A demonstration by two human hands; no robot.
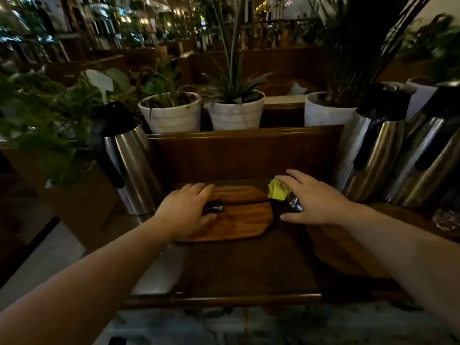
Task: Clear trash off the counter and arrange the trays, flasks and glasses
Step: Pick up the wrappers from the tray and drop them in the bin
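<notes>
Two wooden trays lie on the dark counter: a near one (239,222) and a smaller one (240,194) just behind it. My left hand (185,210) rests over a small dark shiny wrapper (214,204) on the near tray's left end, fingers curled around it. My right hand (315,201) covers a yellow and black foil wrapper (280,192) at the trays' right end, fingers spread over it. One steel flask with a black top (129,165) stands left of the trays. Two more steel flasks (373,150) (428,158) stand at the right.
White plant pots (171,115) (236,113) (326,113) line a ledge behind the counter's raised wooden back (244,150). Leafy plants (49,125) crowd the left. A glass object (446,217) sits at the far right edge. A round wooden tray (348,247) lies under my right forearm.
</notes>
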